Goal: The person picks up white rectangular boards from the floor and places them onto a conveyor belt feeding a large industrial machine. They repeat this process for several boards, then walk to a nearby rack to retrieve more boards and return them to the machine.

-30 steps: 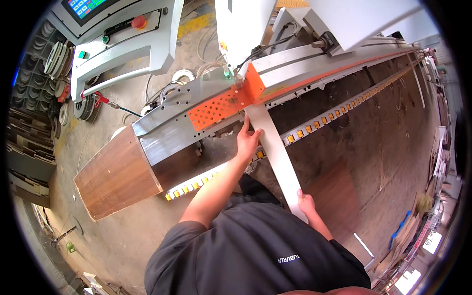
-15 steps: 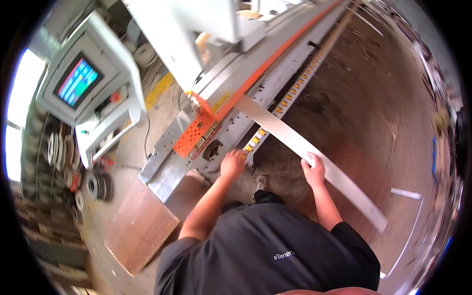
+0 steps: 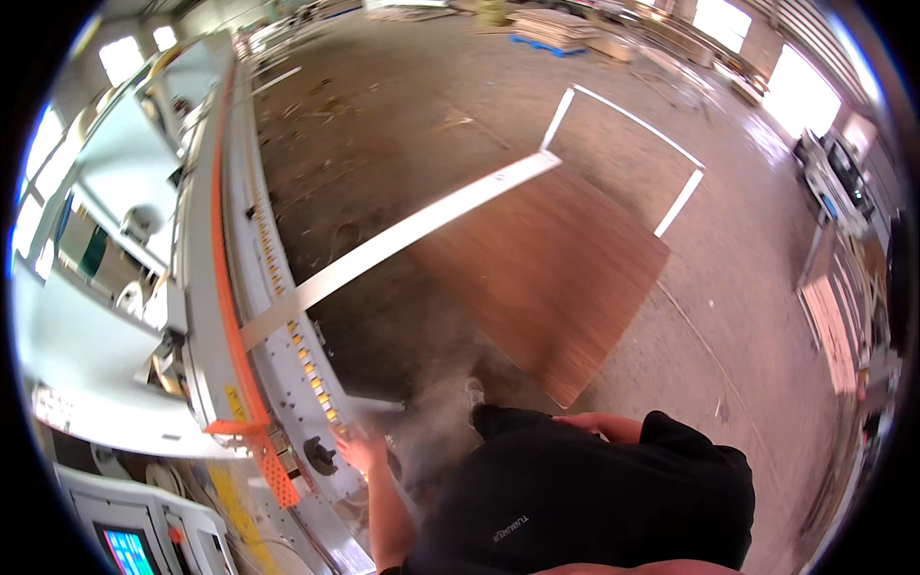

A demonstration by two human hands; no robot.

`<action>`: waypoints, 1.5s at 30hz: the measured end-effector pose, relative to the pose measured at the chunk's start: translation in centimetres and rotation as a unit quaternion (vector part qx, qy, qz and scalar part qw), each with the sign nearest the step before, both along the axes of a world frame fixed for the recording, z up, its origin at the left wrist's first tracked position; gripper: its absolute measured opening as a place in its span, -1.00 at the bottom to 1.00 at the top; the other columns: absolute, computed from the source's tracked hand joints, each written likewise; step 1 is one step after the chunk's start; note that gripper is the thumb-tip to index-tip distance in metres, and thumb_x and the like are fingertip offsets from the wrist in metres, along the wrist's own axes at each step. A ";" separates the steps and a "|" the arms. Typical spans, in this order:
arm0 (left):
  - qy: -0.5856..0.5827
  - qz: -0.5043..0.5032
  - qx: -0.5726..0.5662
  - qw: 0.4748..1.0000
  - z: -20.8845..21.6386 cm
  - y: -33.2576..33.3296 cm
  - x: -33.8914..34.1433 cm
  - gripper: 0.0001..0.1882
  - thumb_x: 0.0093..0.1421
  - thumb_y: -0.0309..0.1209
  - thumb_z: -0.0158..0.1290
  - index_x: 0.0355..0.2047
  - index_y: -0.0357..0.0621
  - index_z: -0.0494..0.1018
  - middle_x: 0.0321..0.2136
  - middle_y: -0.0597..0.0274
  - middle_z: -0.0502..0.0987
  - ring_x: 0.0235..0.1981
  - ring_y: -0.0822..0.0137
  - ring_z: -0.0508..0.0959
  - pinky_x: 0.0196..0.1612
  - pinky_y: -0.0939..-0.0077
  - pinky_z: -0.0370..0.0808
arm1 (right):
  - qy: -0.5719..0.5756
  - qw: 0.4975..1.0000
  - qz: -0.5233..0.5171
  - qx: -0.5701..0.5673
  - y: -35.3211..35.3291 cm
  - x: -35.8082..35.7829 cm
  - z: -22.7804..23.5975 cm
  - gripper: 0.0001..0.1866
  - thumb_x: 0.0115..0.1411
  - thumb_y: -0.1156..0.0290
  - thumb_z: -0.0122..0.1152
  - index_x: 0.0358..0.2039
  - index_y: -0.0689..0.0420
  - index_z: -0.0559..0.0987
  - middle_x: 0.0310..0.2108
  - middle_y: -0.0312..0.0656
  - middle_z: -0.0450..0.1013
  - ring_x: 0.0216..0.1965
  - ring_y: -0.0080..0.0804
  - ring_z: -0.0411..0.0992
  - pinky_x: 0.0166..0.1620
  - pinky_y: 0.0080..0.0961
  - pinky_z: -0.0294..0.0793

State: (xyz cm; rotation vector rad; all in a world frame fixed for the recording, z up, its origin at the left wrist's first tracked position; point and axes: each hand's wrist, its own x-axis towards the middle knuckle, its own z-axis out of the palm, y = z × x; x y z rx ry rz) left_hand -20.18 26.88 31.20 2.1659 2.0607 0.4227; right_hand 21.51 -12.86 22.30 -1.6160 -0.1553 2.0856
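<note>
My left hand rests at the near end of the row of yellow rollers along the machine's side rail, fingers stretched out over the edge and slightly blurred. A long pale strip panel reaches from the machine out to the right. Its near end lies across the rail against the orange beam; its far end overlaps a brown wood-grain board. Close to my body, apart from the strip, is my right hand. My dark shirt hides part of it, and its fingers cannot be made out.
An orange perforated guard sits at the machine's near end. A control cabinet with a lit screen stands at the lower left. Beyond the brown board is a white frame. Stacked boards lie on a blue pallet at the back.
My view has swung to the right. My right hand has let go of the strip and drawn back to my body. My left hand remains by the rollers.
</note>
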 end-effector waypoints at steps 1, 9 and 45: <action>0.001 -0.013 0.013 1.000 -1.3 0.3 -0.3 -0.43 0.11 -0.17 0.29 0.13 -0.07 0.61 0.50 -0.02 0.13 0.35 -0.14 0.32 0.23 -0.12 0.45 | 0.024 0.998 -0.055 -0.002 -2.4 -0.6 1.1 -0.26 0.50 -0.25 -0.09 0.49 -0.05 0.33 0.43 -0.30 0.35 0.34 -0.32 0.37 0.41 -0.25 0.29; 0.031 -0.013 0.027 0.999 -3.0 -1.3 -1.0 -0.43 0.14 -0.26 0.21 0.19 -0.09 0.58 0.47 0.01 0.24 0.41 -0.06 0.30 0.32 -0.09 0.35 | 0.119 0.939 -0.320 -0.034 -19.6 -3.7 -1.6 -0.39 0.42 -0.15 0.12 0.35 -0.14 0.53 0.21 -0.22 0.58 0.17 -0.29 0.54 0.22 -0.24 0.51; 0.232 -0.624 -0.384 0.640 -17.4 -54.5 85.8 -0.56 0.36 -0.04 0.07 -0.10 -0.17 0.64 -0.25 -0.04 0.67 -0.12 -0.04 0.65 -0.08 0.01 0.56 | -0.343 0.821 -0.422 -0.174 -72.1 33.0 -4.3 -0.45 0.10 -0.29 0.45 -0.27 -0.03 0.80 -0.28 -0.20 0.72 -0.22 -0.31 0.65 -0.09 -0.31 0.59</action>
